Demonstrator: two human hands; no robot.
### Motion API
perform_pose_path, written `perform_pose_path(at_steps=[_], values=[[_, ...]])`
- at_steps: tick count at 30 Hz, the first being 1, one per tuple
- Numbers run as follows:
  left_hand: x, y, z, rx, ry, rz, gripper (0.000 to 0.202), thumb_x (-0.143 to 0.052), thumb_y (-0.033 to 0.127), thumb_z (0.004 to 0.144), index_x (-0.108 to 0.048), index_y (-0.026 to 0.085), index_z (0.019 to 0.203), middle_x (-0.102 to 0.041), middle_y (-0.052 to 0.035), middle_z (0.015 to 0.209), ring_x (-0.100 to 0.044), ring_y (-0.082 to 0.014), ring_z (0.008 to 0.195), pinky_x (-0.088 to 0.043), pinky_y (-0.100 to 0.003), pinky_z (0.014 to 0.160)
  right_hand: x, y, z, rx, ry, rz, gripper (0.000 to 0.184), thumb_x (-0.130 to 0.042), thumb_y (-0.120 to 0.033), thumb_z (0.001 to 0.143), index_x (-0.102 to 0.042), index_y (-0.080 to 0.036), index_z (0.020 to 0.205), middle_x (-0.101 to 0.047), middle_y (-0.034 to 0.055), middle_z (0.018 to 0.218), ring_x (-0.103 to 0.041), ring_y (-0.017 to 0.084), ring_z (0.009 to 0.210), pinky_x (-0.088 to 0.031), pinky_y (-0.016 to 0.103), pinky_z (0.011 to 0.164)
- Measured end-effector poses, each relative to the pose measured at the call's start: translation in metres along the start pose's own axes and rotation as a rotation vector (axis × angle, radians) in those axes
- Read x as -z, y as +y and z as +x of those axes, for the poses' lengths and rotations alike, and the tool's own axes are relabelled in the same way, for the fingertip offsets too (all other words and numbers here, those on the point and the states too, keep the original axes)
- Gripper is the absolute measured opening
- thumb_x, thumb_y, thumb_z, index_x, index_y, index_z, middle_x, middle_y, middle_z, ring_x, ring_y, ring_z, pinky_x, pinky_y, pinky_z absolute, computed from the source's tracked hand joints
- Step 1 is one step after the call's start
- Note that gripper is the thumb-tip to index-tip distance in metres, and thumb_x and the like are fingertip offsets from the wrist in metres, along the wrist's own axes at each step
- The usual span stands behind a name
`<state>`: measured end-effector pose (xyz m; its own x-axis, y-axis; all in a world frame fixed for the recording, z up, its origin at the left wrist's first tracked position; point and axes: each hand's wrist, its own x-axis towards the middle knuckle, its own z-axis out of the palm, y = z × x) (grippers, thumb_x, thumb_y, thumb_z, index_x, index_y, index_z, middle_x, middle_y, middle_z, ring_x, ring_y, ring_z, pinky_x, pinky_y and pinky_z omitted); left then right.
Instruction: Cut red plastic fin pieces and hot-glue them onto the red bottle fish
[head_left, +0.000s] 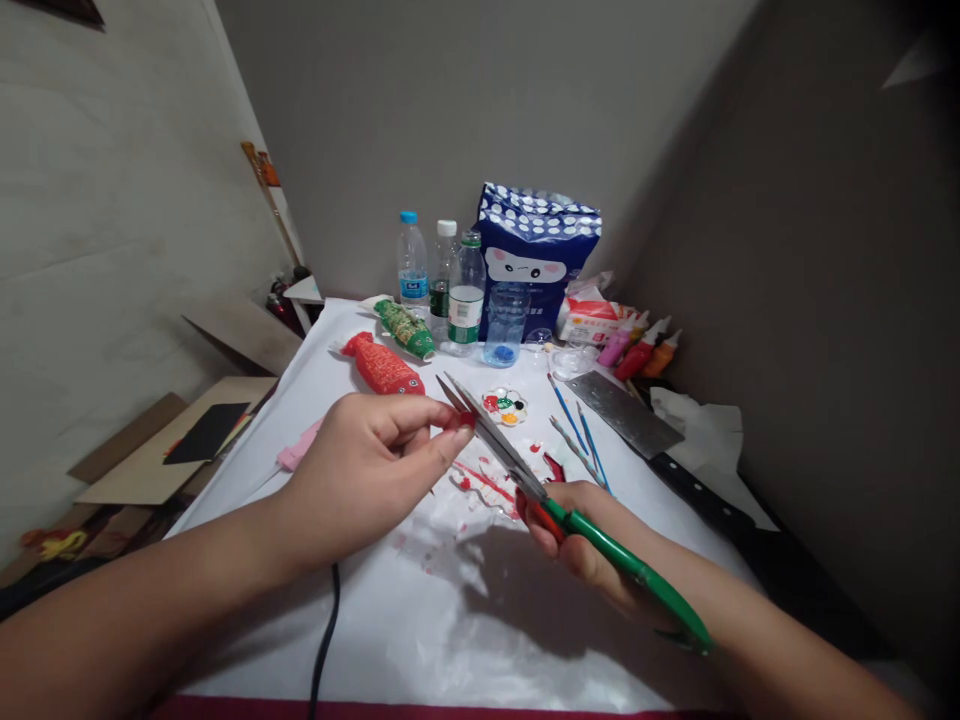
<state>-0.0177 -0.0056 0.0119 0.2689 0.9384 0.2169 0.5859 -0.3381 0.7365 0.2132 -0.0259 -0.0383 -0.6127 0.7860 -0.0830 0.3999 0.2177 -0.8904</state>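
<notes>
My left hand (375, 470) pinches a small red piece (466, 419) between thumb and index finger; its exact kind is hard to make out. My right hand (592, 535) grips green-handled scissors (517, 465), their blades slightly apart and pointing up and left. The blade tips lie right at the red piece. Below the hands, red scraps (487, 482) and paint smears are scattered over the white table covering (420, 640). Beyond my left hand lie a red fish-shaped craft (382, 368) and a green one (405, 328).
Behind stand several plastic bottles (466, 300), a cut-open bottle (506, 325) and a blue bag (540, 250). A paint palette (504, 406), paintbrushes (589, 440) and a cleaver (630, 412) lie right of centre. Paint bottles (637, 350) sit at the back right. A black cable (325, 640) crosses the front.
</notes>
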Motion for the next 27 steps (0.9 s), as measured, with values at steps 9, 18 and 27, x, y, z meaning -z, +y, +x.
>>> perform_pose_path(at_steps=[9,18,27], values=[[0.008,-0.002,-0.002,-0.015,0.078,0.023,0.025,-0.059,0.034,0.081,-0.062,0.016,0.064,-0.03,0.0074,0.046,-0.028,-0.0063,0.044,-0.022,-0.019,0.04,0.0,0.007,0.002,-0.001,-0.033,0.002,0.058,-0.045,-0.075,0.078,-0.045,-0.019,0.066,-0.043,-0.0002,0.06,-0.034,0.012,0.054,-0.028,0.024,0.046],[0.01,0.003,0.003,0.109,-0.149,0.037,0.021,-0.058,0.032,0.077,-0.064,0.016,0.065,-0.031,0.0082,0.043,-0.027,-0.0061,0.043,-0.021,-0.019,0.04,-0.007,0.001,0.009,-0.055,0.009,0.248,0.057,-0.054,-0.075,0.072,-0.044,-0.02,0.069,-0.043,-0.0017,0.063,-0.034,0.011,0.052,-0.029,0.024,0.047],[-0.03,-0.007,0.001,0.067,-0.544,0.085,0.025,-0.053,0.028,0.076,-0.047,0.017,0.054,-0.029,0.0077,0.046,-0.026,-0.0069,0.046,-0.019,-0.021,0.042,-0.029,0.011,0.019,-0.019,0.346,0.403,0.039,-0.081,-0.043,0.064,-0.054,-0.019,0.078,-0.049,-0.0044,0.064,-0.043,0.012,0.057,-0.036,0.023,0.053]])
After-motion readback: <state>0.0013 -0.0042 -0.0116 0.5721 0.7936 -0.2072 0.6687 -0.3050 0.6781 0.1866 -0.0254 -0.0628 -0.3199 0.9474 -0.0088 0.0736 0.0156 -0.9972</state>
